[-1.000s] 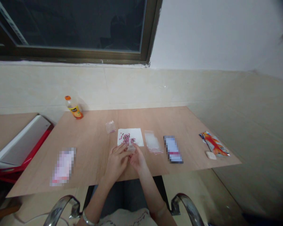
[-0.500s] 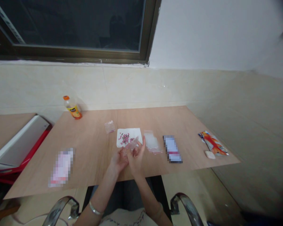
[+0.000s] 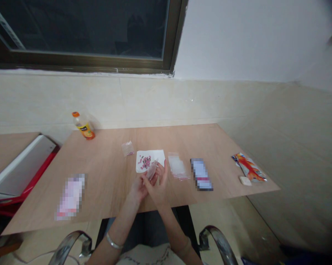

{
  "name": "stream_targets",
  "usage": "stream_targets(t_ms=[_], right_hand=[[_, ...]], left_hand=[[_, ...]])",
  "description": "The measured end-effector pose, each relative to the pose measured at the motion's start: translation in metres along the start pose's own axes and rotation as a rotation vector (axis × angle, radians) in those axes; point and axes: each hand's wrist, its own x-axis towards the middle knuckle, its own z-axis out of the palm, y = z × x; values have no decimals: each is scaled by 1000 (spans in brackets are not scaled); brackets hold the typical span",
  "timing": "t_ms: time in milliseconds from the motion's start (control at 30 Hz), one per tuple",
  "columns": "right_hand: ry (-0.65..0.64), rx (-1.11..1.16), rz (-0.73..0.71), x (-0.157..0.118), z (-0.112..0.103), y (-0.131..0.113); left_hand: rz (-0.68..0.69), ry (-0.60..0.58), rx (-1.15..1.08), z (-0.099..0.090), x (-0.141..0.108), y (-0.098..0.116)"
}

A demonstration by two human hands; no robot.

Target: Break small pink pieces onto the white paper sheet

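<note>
From here I have the left hand (image 3: pixel 138 188) and the right hand (image 3: pixel 158 186) close together, just in front of the white paper (image 3: pixel 154 156) on the desk (image 3: pixel 107 176). Both are narrowed, and between them they hold a small clear bag (image 3: pixel 151 169). It tilts up, with its tip over the near edge of the paper. The hands touch each other. I cannot tell which has the firmer grip, because the right fingers hide part of the left hand. A metal bangle (image 3: pixel 112 241) circles the left wrist.

On the paper lies a scatter of pink bits (image 3: pixel 145 162), too small for me to make out. Taking the paper as my landmark, a tiny clear packet (image 3: pixel 127 148) sits just beyond its left corner, and a larger clear bag (image 3: pixel 177 165) lies just to its right. Further right is a pixelated card (image 3: pixel 201 174), then a colourful packet (image 3: pixel 249 167) with a small white bar (image 3: pixel 245 180) touching its near edge. Well left of the paper I see a pixelated package (image 3: pixel 70 197), and beyond that, at the far corner of the desk, an orange-capped juice bottle (image 3: pixel 83 126) stands upright against the tiled wall (image 3: pixel 182 99).
</note>
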Motion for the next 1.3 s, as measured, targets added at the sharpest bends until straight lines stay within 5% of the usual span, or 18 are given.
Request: stream_targets(t_ms=[233,367,500,767,900,1300], right_hand=[[198,15,93,24,-21,3],[269,-237,48,45,-43,21],[160,-638,-52,60,-68,52],[-104,-1199,19,64,-88,108],[-203,-1314,4,57,-87,123],[-243,-1347,52,56,-86,134]], left_hand=[[-62,206,-41,-11,3,6],[-50,277,-68,-18,6,8],[-21,332,-91,-20,10,11],[29,406,-100,-15,19,22],[32,435,-91,-11,22,27],[-29,472,-33,1,23,38]])
